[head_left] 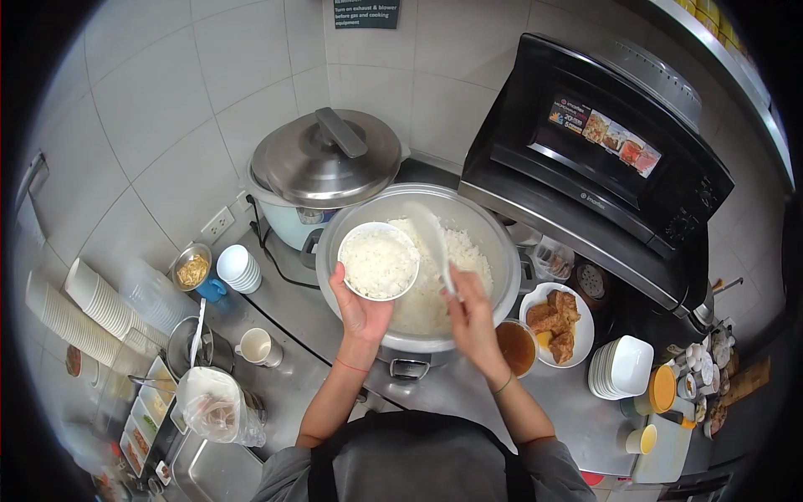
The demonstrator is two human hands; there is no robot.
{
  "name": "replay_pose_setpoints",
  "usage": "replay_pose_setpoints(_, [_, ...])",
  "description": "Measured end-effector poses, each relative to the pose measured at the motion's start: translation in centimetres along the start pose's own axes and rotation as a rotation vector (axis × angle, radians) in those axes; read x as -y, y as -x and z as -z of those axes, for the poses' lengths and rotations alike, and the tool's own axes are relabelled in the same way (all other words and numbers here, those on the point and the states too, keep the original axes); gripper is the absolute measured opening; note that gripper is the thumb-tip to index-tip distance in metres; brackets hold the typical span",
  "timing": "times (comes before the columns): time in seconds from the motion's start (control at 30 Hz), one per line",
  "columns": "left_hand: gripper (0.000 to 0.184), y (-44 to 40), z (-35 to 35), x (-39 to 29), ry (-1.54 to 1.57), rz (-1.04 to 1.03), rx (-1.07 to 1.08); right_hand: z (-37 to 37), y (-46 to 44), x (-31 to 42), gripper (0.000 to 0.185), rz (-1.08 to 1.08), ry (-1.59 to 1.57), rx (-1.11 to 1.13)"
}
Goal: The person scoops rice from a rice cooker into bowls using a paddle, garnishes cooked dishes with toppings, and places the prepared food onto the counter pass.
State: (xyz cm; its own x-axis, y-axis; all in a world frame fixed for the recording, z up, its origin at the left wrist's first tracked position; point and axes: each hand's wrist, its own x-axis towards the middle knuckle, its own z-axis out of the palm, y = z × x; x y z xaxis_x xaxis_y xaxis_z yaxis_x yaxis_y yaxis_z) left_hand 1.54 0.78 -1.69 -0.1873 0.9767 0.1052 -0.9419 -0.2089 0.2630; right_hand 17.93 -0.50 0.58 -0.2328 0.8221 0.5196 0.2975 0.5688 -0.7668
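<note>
My left hand [361, 311] is wrapped round the side of a white bowl [379, 260] heaped with cooked rice. The bowl is held above the left part of an open rice cooker [336, 219], whose pot holds more white rice [464, 259]. In my right hand [470, 314] is a pale rice paddle [432, 234], its handle gripped and its blade tilted up, a little blurred, over the rice just right of the bowl. Whether the blade touches the bowl's rim I cannot tell.
A lidded rice cooker [326, 159] stands behind left, a black oven [598, 167] behind right. To the right are a bowl of browned meat [556, 325], brown sauce [517, 347] and stacked white bowls [621, 366]. Leftward are a mug [259, 347] and stacked cups [100, 293].
</note>
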Motion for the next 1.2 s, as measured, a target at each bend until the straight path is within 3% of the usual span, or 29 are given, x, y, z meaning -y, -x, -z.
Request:
replay_pose_setpoints(0.17, [0.064,-0.1,-0.1,0.3,-0.067,-0.019,-0.022,-1.9,1.5,1.9,0.047,0.11,0.02,0.026])
replay_pose_setpoints(0.3, [0.07,0.4,-1.0,-1.7,-0.023,0.177,0.03,1.5,-1.2,1.7,0.052,0.173,0.065,0.118])
replay_pose_setpoints(0.43, [0.073,1.1,-2.0,-3.0,-0.079,0.266,0.039,2.8,-2.9,0.9,0.054,0.487,0.444,0.21])
replay_pose_setpoints(0.53, [0.071,1.5,-1.9,-3.1,-0.06,0.325,0.043,3.0,-3.9,1.7,0.051,0.576,0.466,0.272])
replay_pose_setpoints(0.63, [0.068,1.9,-1.9,-3.6,-0.048,0.346,0.044,4.1,-5.0,2.4,0.049,0.206,0.061,0.368])
replay_pose_setpoints(0.77, [0.065,2.0,-1.3,-4.5,-0.107,0.338,0.021,3.5,-4.6,2.1,0.043,0.133,0.031,0.392])
replay_pose_setpoints(0.87, [0.065,2.4,-0.9,-5.2,-0.146,0.285,-0.011,4.0,-7.0,-1.6,0.031,0.16,0.428,0.142])
replay_pose_setpoints(0.97, [0.065,3.0,-1.2,-5.6,-0.166,0.224,-0.046,3.2,-7.8,-5.0,0.019,0.184,0.829,0.357])
replay_pose_setpoints(1.07, [0.067,3.3,-1.0,-5.8,-0.153,0.227,-0.018,0.9,-7.3,-7.8,0.014,0.183,0.903,0.631])
replay_pose_setpoints(1.17, [0.067,3.6,-1.2,-5.7,-0.133,0.225,-0.035,-0.4,-5.7,-6.5,0.023,0.201,0.751,0.762])
replay_pose_setpoints(1.2, [0.067,3.7,-1.3,-5.8,-0.125,0.221,-0.048,-0.5,-5.6,-6.5,0.019,0.28,0.757,0.714])
